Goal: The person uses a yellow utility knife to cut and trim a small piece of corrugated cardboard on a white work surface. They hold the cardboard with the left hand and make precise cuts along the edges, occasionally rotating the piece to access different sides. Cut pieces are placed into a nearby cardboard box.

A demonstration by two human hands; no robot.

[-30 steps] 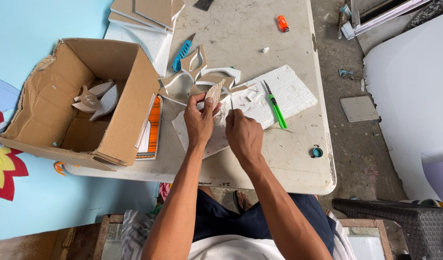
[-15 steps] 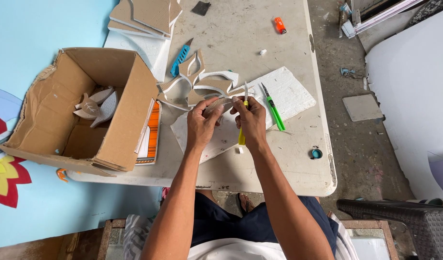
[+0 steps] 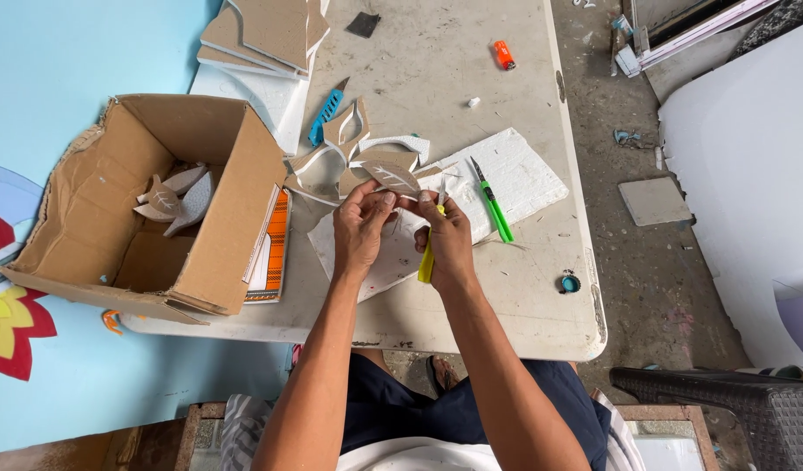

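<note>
Both hands hold a leaf-shaped cutout (image 3: 392, 177) above the bench (image 3: 506, 296): left hand (image 3: 359, 228) pinching its edge, right hand (image 3: 445, 240) also gripping a yellow knife (image 3: 427, 262), whose blade could nick the close-set fingers

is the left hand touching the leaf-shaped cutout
Touching. The head view shows the left hand pinching the lower edge of the leaf-shaped cutout between thumb and fingertips, with no gap visible.
</note>
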